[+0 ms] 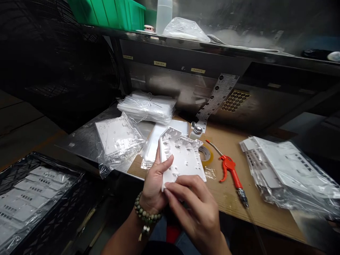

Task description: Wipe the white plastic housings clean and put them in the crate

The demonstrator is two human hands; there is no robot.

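At the centre of the frame, both hands are closed on one white moulded plastic panel (183, 161), its ribbed inner face turned upward. The left hand (155, 182), with a green beaded bracelet (146, 212) at the wrist, grips the panel's left edge, thumb lying over the inner face. The right hand (198, 207) pinches the panel's lower left corner between thumb and fingers, close beside the left hand.

Just right of the panel, a roll of clear tape (208, 154) lies on the cardboard-covered counter (260, 216), near a red air blow gun (230, 168). Above the panel stands a small silver-topped container (197, 131). Left of centre, another white panel (117, 136) lies in a clear plastic bag, with a stack of clear bags (148, 106) behind it. Bagged white panels (287, 166) are piled at the right of the frame; more wrapped panels (29, 198) fill a black crate (66, 202) at lower left. A green plastic bin (111, 14) sits on the shelf (186, 44) at upper left.
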